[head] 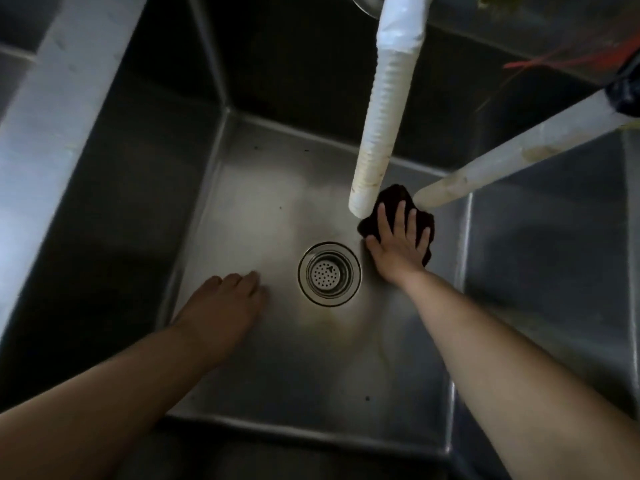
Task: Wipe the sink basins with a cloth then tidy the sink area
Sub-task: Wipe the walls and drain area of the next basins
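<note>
I look straight down into a deep steel sink basin (pixel 270 368) with a round drain strainer (pixel 329 274) in its floor. My right hand (pixel 398 242) lies flat with spread fingers on a dark cloth (pixel 394 197), pressing it against the basin floor just right of the drain, near the back right corner. My left hand (pixel 227 306) rests flat on the basin floor left of the drain, fingers straight and holding nothing.
A white ribbed hose (pixel 384 109) hangs from above, its end just over the cloth. A second white tube (pixel 512 157) slants in from the right. A steel divider (pixel 55 109) at left separates another basin. A dark object (pixel 625 93) sits at the upper right rim.
</note>
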### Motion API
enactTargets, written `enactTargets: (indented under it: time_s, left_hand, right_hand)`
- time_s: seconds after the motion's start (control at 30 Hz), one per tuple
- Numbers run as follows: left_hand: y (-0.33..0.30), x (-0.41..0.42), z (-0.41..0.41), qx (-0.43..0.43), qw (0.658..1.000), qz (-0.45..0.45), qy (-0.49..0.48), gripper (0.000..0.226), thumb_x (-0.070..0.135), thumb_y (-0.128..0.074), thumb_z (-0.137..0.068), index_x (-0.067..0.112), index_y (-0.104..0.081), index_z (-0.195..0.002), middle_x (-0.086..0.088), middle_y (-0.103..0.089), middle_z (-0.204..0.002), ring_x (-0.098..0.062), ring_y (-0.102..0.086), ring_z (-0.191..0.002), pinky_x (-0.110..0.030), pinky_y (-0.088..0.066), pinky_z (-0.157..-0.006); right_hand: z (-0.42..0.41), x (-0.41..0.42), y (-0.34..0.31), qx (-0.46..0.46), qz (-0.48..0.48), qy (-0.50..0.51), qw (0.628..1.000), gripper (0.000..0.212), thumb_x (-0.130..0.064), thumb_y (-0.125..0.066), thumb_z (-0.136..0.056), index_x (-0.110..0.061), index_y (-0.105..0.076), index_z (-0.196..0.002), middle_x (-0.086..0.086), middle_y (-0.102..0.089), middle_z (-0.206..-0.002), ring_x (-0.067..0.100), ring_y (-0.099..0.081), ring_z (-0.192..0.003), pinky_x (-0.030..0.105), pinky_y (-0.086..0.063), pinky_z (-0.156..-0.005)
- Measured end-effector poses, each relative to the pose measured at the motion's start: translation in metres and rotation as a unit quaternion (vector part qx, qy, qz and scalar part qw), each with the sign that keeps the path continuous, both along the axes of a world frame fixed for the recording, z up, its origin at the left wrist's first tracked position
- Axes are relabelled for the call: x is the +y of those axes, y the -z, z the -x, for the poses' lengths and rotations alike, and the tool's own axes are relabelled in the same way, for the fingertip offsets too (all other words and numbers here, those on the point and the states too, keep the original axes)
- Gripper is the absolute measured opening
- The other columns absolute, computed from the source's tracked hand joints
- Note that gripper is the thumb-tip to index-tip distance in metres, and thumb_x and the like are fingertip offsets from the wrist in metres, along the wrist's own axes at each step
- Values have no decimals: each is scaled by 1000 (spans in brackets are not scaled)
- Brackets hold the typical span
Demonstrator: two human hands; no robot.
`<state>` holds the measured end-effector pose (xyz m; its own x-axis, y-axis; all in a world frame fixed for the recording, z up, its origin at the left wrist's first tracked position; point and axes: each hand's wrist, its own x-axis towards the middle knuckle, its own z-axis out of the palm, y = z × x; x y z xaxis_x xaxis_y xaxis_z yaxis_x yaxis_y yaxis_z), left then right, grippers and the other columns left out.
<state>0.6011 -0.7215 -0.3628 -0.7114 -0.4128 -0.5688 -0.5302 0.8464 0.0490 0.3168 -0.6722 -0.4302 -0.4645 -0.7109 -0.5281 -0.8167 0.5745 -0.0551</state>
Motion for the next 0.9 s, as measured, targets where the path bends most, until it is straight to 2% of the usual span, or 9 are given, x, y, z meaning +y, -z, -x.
enactTargets:
  time_s: [0.07, 0.13, 0.27, 0.37, 0.5, 0.63, 0.7, 0.77, 0.9]
  left_hand:
    - [13, -5, -2, 15, 1000, 18, 14, 76, 23, -84, -51, 11, -62, -122, -21, -55, -131, -33, -62, -106, -42, -52, -82]
    - [22, -4, 0, 38, 999, 20, 17, 76, 21, -89, -31, 11, -72, -104, -19, -67, -112, -33, -69, -89, -41, -56, -68]
    - [17, -2, 16, 49, 998, 26, 4, 76, 24, -72, -72, 12, -42, -141, -20, -34, -149, -34, -43, -131, -45, -37, -104]
    - [17, -4, 23, 55, 998, 18, 11, 72, 21, -88, -40, 10, -70, -108, -20, -65, -117, -33, -67, -98, -44, -55, -77]
    - [14, 3, 32, 72, 997, 30, 12, 66, 21, -67, -79, 13, -44, -140, -15, -37, -148, -30, -43, -132, -42, -37, -105]
    - [19, 6, 30, 92, 995, 25, 12, 70, 18, -90, -31, 8, -74, -99, -17, -69, -107, -31, -70, -87, -40, -56, -69]
    - [23, 7, 31, 110, 994, 23, 7, 72, 15, -91, -24, 7, -75, -94, -18, -70, -101, -32, -70, -82, -41, -57, -66]
    - [20, 8, 34, 113, 993, 22, 9, 73, 15, -90, -24, 6, -74, -94, -19, -70, -101, -33, -70, -83, -42, -56, -66]
    - [23, 2, 39, 136, 990, 23, -5, 74, 12, -89, -24, 5, -74, -96, -20, -70, -103, -34, -70, -85, -44, -56, -68]
  right_hand:
    - [5, -10, 1, -6, 7, -25, 1000, 63, -45, -24, -99, -33, 14, -147, 4, 23, -156, 24, 25, -141, 48, 18, -111]
    - [1, -7, 3, -7, 14, -50, 999, 63, -46, -23, -98, -33, 13, -148, 4, 22, -156, 24, 25, -141, 47, 18, -111]
    - [-23, 35, 4, -12, -4, -107, 994, 63, -52, -16, -95, -35, 17, -146, 5, 24, -155, 22, 29, -139, 46, 21, -109]
    - [-52, 80, 9, -6, 22, -138, 990, 69, -55, -13, -86, -31, 8, -148, 7, 11, -155, 25, 19, -142, 46, 16, -110]
    - [-90, 145, 5, -11, -3, -127, 992, 74, -52, -33, -87, -26, -6, -151, 11, -18, -154, 30, -1, -143, 49, -4, -110]
    - [-100, 180, -3, -16, -32, -145, 989, 73, -56, -30, -89, -23, -8, -150, 9, -28, -151, 30, -7, -141, 46, -6, -109]
    - [-82, 171, -6, -5, -63, -128, 990, 65, -58, -12, -95, -24, -2, -150, 10, -17, -153, 32, -6, -142, 45, -1, -109]
    - [-56, 154, -4, 15, -47, -95, 994, 70, -67, 7, -86, -29, 17, -144, 6, 17, -153, 29, 13, -144, 44, 18, -109]
    - [-7, 113, -5, 33, -47, 0, 998, 77, -68, -2, -82, -29, 22, -144, 1, 30, -151, 24, 24, -141, 45, 19, -110]
